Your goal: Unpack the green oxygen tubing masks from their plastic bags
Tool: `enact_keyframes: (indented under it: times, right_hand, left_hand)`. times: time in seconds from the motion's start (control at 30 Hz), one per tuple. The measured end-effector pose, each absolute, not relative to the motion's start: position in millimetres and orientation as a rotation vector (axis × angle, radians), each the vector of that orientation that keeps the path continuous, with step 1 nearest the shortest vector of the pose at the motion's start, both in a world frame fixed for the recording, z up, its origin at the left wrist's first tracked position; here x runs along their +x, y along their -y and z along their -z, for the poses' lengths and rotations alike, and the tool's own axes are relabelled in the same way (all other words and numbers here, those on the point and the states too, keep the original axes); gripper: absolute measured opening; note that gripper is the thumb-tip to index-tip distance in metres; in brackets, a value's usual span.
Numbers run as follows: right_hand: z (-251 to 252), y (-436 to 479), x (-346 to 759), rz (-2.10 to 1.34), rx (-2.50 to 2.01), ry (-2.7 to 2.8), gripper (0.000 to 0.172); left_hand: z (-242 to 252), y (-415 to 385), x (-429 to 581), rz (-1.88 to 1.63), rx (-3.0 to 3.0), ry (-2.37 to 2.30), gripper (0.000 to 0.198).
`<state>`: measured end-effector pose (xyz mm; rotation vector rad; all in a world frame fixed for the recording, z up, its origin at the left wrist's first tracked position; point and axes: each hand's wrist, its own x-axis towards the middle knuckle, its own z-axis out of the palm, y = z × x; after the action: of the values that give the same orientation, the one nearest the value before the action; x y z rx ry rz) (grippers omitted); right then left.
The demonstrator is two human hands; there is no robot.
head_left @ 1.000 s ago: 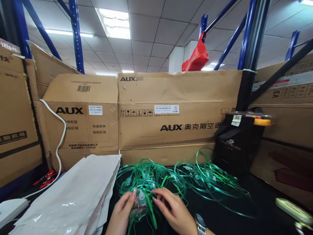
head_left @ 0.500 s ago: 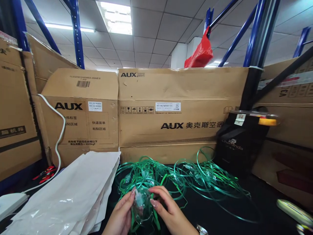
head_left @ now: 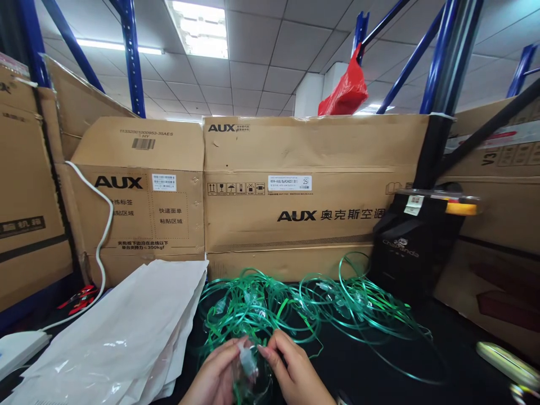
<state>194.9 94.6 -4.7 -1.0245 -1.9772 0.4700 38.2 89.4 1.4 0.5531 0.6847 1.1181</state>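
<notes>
A clear plastic oxygen mask with a whitish connector at its top is between my hands, low in the middle of the head view. My left hand closes round the mask's left side, its thumb and fingers near the connector. On the other side my right hand has thumb and forefinger pinched together at the mask's right edge; what lies between those fingertips is too small to make out. Just beyond my hands spreads a tangle of green tubing with several clear fittings in it. The mask is partly blurred.
White plastic bags lie stacked on the left beside a white cable. A large cardboard box walls off the back. At right stand a black bag and a blue rack post. A shiny yellowish object lies at lower right.
My right hand's thumb and forefinger have come together from a wider spread. The mask has tilted and dropped slightly, with its connector now further right. Both hands stay close to it.
</notes>
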Motion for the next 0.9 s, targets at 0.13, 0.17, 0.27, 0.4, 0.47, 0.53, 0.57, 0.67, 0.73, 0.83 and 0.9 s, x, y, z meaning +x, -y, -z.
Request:
enact_keyframes:
  times: [0.13, 0.17, 0.27, 0.4, 0.47, 0.53, 0.57, 0.67, 0.73, 0.83, 0.9]
  right_hand:
    - [6, -93, 196, -0.308, -0.984, 2.077, 0.024]
    - [5, -92, 196, -0.265, -0.966, 2.100, 0.025]
    - [0, -90, 195, -0.123, -0.899, 2.168, 0.025]
    - [-4, -86, 194, -0.020, -0.848, 2.190, 0.026]
    - [-6, -85, 195, -0.012, -0.832, 2.177, 0.026]
    - [-8, -84, 196, -0.017, -0.821, 2.152, 0.026]
    - [-9, -83, 196, -0.026, -0.820, 2.141, 0.025]
    - [-12, -80, 197, -0.066, -0.825, 2.120, 0.024]
    - [-13, -79, 197, -0.093, -0.835, 2.103, 0.024]
    - [-15, -78, 197, -0.127, -0.844, 2.065, 0.024]
    - [-16, -77, 198, -0.140, -0.842, 2.052, 0.024]
  left_hand:
    - [8, -95, 41, -0.986, 0.766, -0.799, 0.043]
    - [10, -97, 41, -0.973, 0.825, -0.819, 0.046]
    - [14, -100, 38, -1.021, 0.897, -0.838, 0.049]
    - [10, -100, 31, -1.133, 1.054, -0.906, 0.050]
    - [5, -98, 29, -1.139, 1.119, -0.930, 0.050]
    - [-1, -96, 27, -1.154, 1.150, -0.934, 0.049]
    - [-3, -96, 26, -1.164, 1.154, -0.933, 0.048]
    - [-9, -93, 26, -1.182, 1.141, -0.927, 0.043]
    - [-11, -92, 26, -1.189, 1.134, -0.928, 0.040]
    - [-13, -91, 27, -1.220, 1.103, -0.949, 0.040]
    - [-16, -92, 25, -1.246, 1.054, -0.961, 0.040]
